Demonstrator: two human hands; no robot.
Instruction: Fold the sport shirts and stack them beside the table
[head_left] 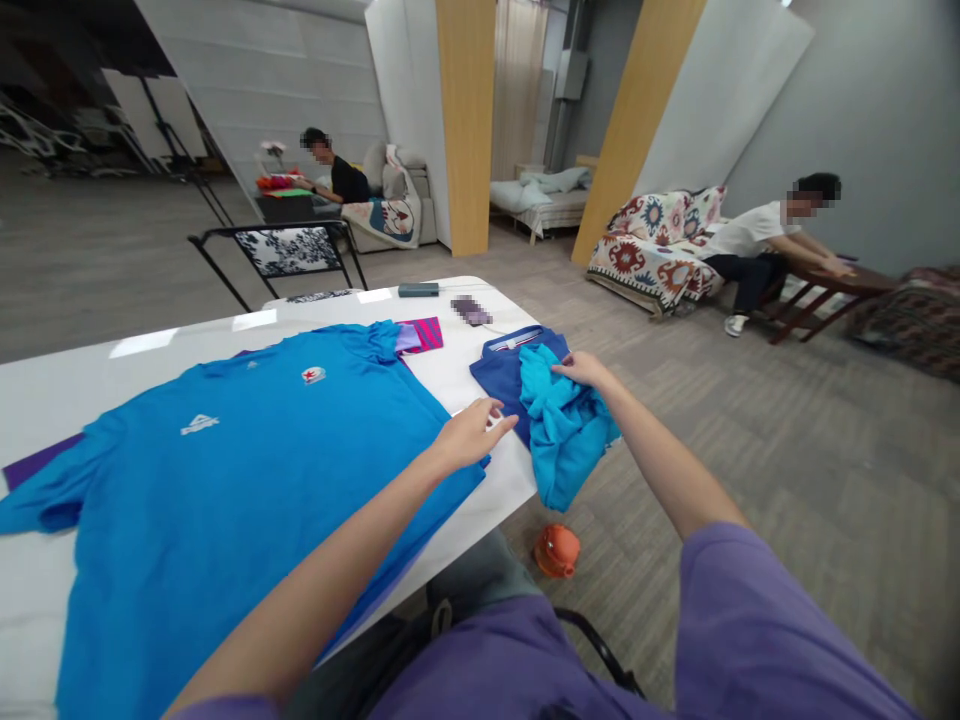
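A crumpled turquoise garment (570, 440) lies bunched at the table's right end, partly hanging over the edge. My right hand (586, 369) pinches it near the top. Beneath it is a dark blue collared shirt (495, 378), partly covered. Just left of that shirt, my left hand (472, 436) hovers with thumb and fingers apart, holding nothing. A bright blue T-shirt (247, 480) with small white logos and a red star badge is spread flat across the left of the table. Purple cloth (45, 460) and a pink striped sleeve (429, 335) stick out from under it.
The white table (517, 490) carries a dark green box-like object (418, 290) and a phone-like item (471, 310) at its far side. An orange container (557, 552) is on the floor. A chair (289, 250) stands beyond the table; two people sit farther back.
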